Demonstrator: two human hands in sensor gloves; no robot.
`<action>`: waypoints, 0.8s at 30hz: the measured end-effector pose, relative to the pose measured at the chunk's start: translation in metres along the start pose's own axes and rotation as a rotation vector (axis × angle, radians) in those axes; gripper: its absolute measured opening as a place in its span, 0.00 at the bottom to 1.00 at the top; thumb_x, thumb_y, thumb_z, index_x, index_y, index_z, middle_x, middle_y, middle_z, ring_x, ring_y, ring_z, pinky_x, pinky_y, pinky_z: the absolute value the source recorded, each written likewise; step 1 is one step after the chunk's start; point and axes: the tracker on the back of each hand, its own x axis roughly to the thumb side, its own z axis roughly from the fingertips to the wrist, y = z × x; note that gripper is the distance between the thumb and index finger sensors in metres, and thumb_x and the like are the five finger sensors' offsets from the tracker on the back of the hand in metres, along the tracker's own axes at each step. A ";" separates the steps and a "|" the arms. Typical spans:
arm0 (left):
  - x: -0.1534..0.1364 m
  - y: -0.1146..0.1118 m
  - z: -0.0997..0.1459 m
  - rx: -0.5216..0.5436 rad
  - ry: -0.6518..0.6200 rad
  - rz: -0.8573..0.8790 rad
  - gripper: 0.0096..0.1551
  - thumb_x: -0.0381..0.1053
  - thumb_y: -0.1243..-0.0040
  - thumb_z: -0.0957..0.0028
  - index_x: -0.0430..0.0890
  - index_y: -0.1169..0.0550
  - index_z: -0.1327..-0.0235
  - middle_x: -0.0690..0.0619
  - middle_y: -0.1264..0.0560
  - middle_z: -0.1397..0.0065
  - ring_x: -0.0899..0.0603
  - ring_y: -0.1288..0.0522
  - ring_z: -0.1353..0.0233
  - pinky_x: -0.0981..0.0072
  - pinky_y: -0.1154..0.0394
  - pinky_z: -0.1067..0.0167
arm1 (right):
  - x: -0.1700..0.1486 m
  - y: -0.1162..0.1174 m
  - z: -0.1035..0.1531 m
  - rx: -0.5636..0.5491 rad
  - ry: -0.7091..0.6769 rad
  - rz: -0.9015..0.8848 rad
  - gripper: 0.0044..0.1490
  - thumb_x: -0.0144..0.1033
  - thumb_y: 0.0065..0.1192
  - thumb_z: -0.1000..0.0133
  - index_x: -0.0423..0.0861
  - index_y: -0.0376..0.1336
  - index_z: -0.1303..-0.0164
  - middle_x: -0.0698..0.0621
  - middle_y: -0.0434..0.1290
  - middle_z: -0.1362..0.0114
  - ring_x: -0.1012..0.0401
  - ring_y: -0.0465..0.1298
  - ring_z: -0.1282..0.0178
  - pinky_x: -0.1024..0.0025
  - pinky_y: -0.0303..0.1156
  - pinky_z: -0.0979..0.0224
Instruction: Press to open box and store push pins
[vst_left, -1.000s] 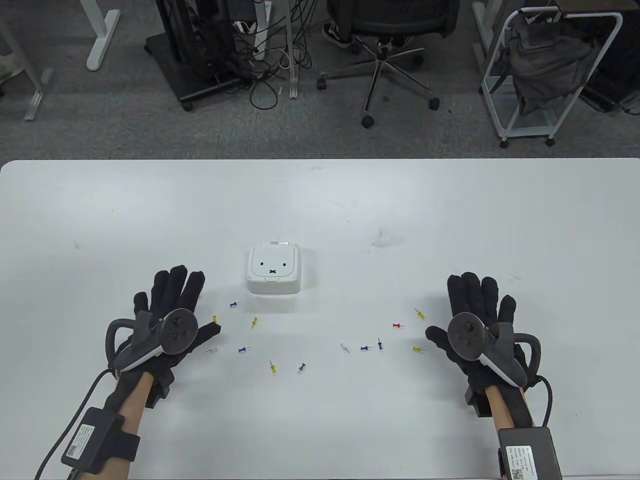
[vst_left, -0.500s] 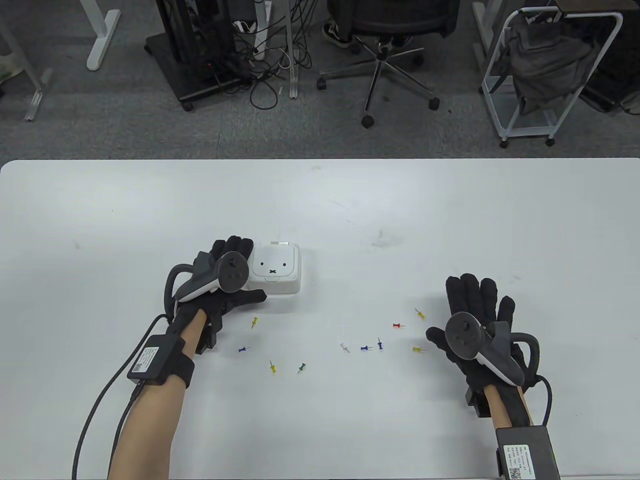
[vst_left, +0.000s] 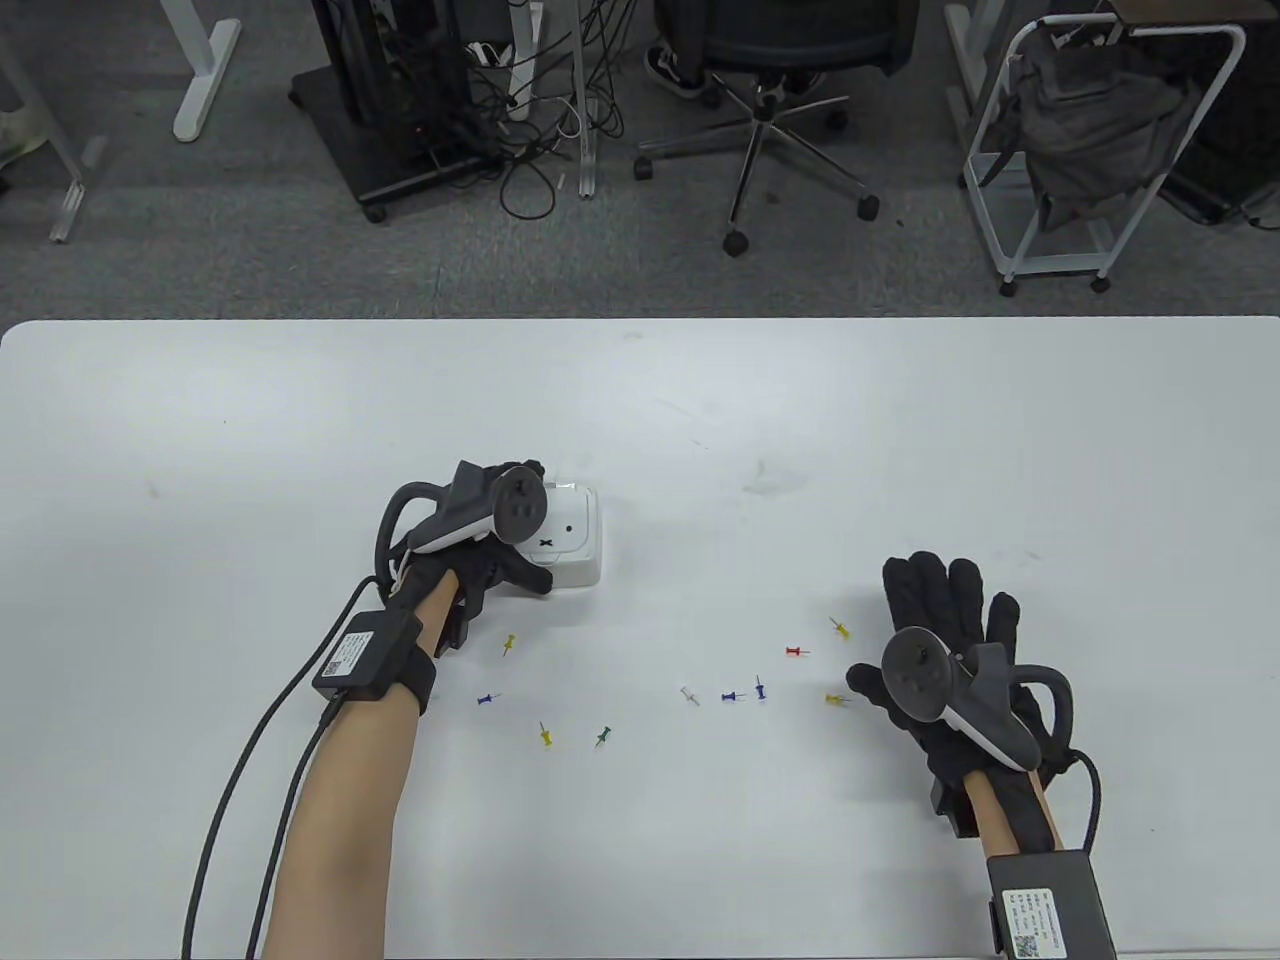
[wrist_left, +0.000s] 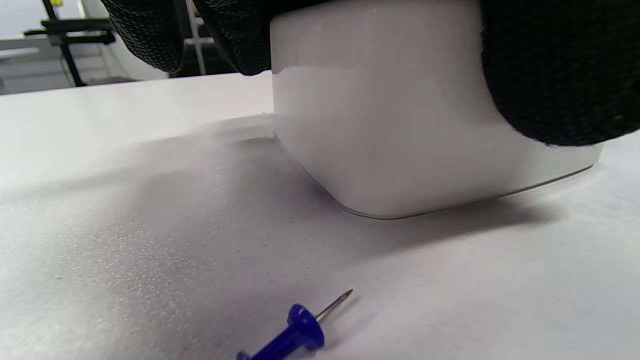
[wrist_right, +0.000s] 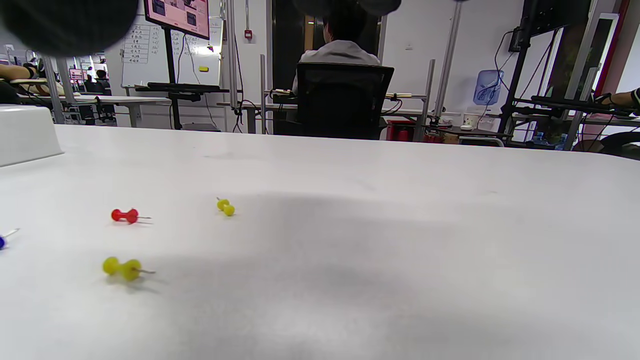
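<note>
A small white box (vst_left: 575, 545) with a face on its lid stands near the table's middle, lid down. My left hand (vst_left: 520, 530) grips it from the left, thumb at the front edge and fingers over the far side; the left wrist view shows the box (wrist_left: 400, 125) between gloved fingers (wrist_left: 550, 75). Several push pins lie loose in front: yellow (vst_left: 509, 644), blue (vst_left: 487, 698), green (vst_left: 602, 737), white (vst_left: 690, 694), red (vst_left: 796, 652). My right hand (vst_left: 940, 600) rests flat and open on the table beside a yellow pin (vst_left: 836, 698).
A blue pin (wrist_left: 295, 335) lies just below the box in the left wrist view. The right wrist view shows a red pin (wrist_right: 125, 215) and two yellow pins (wrist_right: 122, 267). Beyond the table's far edge (vst_left: 640, 322) stands an office chair (vst_left: 770, 100).
My left hand moved from flat on the table up and right to the box and closed around it. The right hand shifted slightly toward me.
</note>
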 end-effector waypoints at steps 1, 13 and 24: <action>-0.001 0.000 0.001 0.017 0.004 0.014 0.76 0.77 0.31 0.66 0.47 0.51 0.10 0.48 0.46 0.08 0.38 0.40 0.10 0.39 0.37 0.18 | 0.000 0.000 0.000 -0.009 -0.001 0.001 0.63 0.67 0.52 0.55 0.54 0.27 0.22 0.47 0.37 0.08 0.43 0.40 0.10 0.32 0.40 0.17; 0.027 0.022 0.035 0.126 -0.114 0.087 0.75 0.77 0.34 0.63 0.46 0.51 0.10 0.46 0.46 0.08 0.37 0.40 0.10 0.42 0.38 0.18 | 0.000 -0.002 0.000 -0.016 -0.008 -0.031 0.62 0.67 0.51 0.54 0.53 0.27 0.22 0.47 0.37 0.08 0.42 0.40 0.10 0.32 0.40 0.17; 0.074 -0.002 0.049 0.114 -0.191 0.098 0.74 0.77 0.34 0.62 0.44 0.51 0.10 0.45 0.46 0.08 0.36 0.40 0.11 0.41 0.38 0.18 | 0.000 0.000 -0.001 0.001 -0.009 -0.035 0.62 0.67 0.51 0.54 0.53 0.28 0.22 0.46 0.38 0.08 0.42 0.41 0.10 0.32 0.41 0.17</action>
